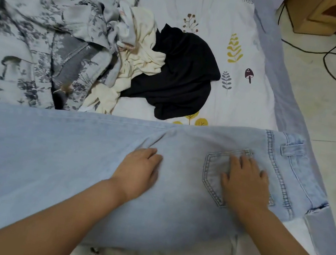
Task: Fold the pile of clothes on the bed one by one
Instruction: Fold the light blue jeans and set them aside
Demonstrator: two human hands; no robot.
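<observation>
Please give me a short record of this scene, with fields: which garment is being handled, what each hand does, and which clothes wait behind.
garment: light blue jeans, spread flat across the bed
left hand: flat on the jeans near the middle
right hand: flat on the back pocket
waiting clothes: black garment, cream garment, grey floral garment
floor: cables, cardboard box
</observation>
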